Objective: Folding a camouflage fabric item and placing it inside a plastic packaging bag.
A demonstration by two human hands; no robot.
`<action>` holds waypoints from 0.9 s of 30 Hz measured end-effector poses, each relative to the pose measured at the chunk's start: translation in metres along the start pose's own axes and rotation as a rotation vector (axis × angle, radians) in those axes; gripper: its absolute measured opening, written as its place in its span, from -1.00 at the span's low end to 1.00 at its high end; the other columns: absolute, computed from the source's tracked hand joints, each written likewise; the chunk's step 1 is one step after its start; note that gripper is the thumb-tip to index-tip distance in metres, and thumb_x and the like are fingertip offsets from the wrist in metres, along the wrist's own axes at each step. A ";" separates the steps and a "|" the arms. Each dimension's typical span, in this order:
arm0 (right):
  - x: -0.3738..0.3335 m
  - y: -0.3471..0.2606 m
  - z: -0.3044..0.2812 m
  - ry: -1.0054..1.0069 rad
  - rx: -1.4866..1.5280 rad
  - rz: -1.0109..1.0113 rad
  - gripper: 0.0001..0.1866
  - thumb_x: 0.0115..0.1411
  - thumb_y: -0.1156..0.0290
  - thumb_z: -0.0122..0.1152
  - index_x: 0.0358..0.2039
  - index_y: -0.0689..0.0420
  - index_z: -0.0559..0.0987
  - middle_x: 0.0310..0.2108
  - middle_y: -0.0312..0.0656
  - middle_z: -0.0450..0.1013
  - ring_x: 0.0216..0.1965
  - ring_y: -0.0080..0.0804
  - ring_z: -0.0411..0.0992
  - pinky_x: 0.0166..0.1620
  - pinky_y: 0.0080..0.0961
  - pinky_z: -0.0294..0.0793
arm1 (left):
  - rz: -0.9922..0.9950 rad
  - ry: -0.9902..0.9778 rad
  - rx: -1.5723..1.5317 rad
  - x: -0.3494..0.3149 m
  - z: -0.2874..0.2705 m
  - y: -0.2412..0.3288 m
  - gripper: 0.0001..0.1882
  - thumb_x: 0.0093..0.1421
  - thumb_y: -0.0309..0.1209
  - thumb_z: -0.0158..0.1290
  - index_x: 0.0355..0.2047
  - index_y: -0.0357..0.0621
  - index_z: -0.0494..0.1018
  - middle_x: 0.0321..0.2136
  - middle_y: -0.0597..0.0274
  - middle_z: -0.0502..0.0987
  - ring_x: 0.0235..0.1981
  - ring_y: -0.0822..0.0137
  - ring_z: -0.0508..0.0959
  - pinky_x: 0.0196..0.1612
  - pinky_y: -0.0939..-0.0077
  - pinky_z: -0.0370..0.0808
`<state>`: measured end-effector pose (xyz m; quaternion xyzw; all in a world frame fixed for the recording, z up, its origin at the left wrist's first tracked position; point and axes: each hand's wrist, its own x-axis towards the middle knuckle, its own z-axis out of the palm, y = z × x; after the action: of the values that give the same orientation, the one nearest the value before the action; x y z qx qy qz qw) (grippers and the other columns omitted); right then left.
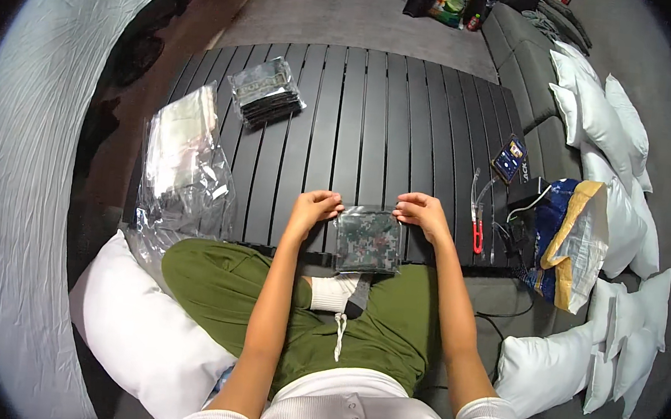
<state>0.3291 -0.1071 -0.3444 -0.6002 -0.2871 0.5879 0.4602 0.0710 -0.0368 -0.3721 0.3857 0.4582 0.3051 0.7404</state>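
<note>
A square camouflage-patterned cloth piece in a clear plastic bag (368,243) hangs at the near edge of the slatted table, its lower part over my lap. My left hand (318,209) pinches the bag's upper left corner. At the upper right corner, my right hand (421,215) grips the bag between thumb and fingers. The bag's top edge is stretched between both hands.
On the dark slatted table (358,132), a stack of packaged dark pieces (267,96) lies at the far left, beside a pile of clear plastic bags (184,156). Rightward are a phone (509,158), red-handled scissors (477,231) and a blue-and-yellow bag (568,246). White pillows (545,367) line the sofa.
</note>
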 end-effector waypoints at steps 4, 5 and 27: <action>0.000 0.005 -0.007 -0.018 -0.021 -0.053 -0.86 0.05 0.54 0.15 -0.36 0.32 0.51 -0.44 -0.14 0.47 -0.39 -0.40 0.50 -0.32 -0.60 0.53 | 0.044 -0.033 0.034 -0.005 -0.001 0.000 -0.74 0.11 -0.42 0.08 -0.25 -0.37 0.45 -0.39 0.17 0.53 -0.35 0.41 0.56 -0.30 0.68 0.51; 0.000 0.006 -0.009 -0.019 -0.044 -0.087 -0.86 0.06 0.52 0.16 -0.36 0.32 0.51 -0.45 -0.13 0.48 -0.38 -0.40 0.50 -0.31 -0.60 0.53 | 0.056 -0.042 0.040 -0.005 -0.001 0.001 -0.75 0.11 -0.42 0.08 -0.25 -0.36 0.45 -0.39 0.17 0.53 -0.35 0.40 0.56 -0.29 0.66 0.51; -0.006 0.022 -0.014 -0.064 -0.246 -0.350 -0.91 0.01 0.56 0.21 -0.42 0.28 0.56 -0.38 -0.23 0.50 -0.36 -0.60 0.43 -0.25 -0.68 0.41 | 0.282 -0.152 0.309 -0.017 -0.012 0.005 -0.88 0.02 -0.49 0.14 -0.41 -0.28 0.51 -0.39 0.25 0.54 -0.36 0.52 0.49 -0.24 0.68 0.42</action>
<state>0.3378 -0.1248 -0.3630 -0.5740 -0.4708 0.4783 0.4692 0.0526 -0.0446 -0.3639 0.5767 0.3839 0.3020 0.6549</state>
